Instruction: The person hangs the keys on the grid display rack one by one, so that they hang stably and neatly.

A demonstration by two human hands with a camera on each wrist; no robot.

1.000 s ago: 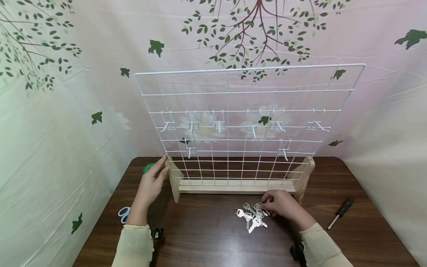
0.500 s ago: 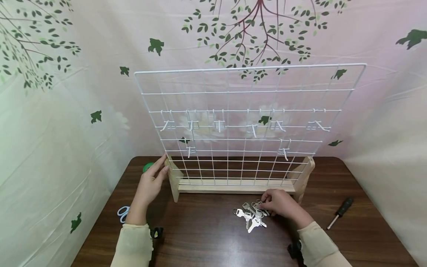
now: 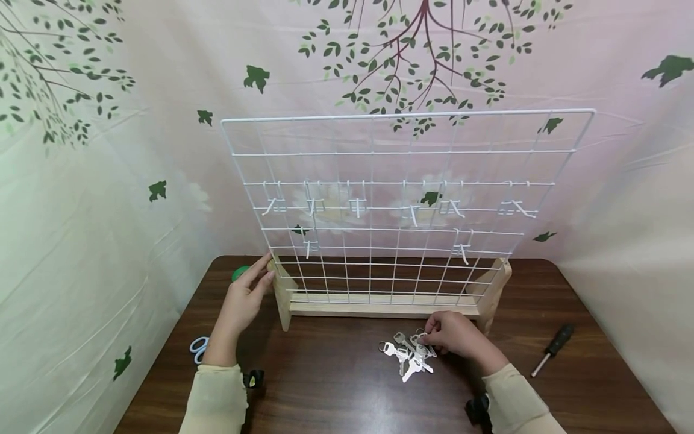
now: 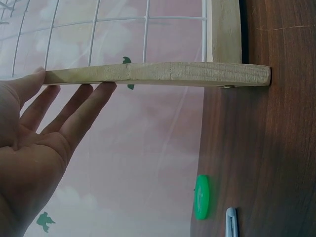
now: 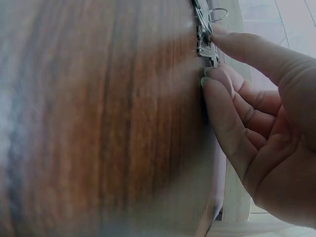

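Looks early: all eight wire hooks (image 3: 357, 207) bare, keys (image 3: 415, 364) piled on desk (image 3: 325, 377). Right hand (image 3: 459, 335) pinches keys between fingers; left hand (image 3: 244, 304) rests straight fingers on wooden stand (image 3: 368, 309) near far edge.

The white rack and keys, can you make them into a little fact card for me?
Rack: white wire grid in a wooden stand, with bare hooks
Keys: piled on the table, in front of the stand
Left hand: touching the stand's side
Right hand: curled at the edge of the keys
Left side: scissors, partly hidden
Right side: dark-handled screwdriver
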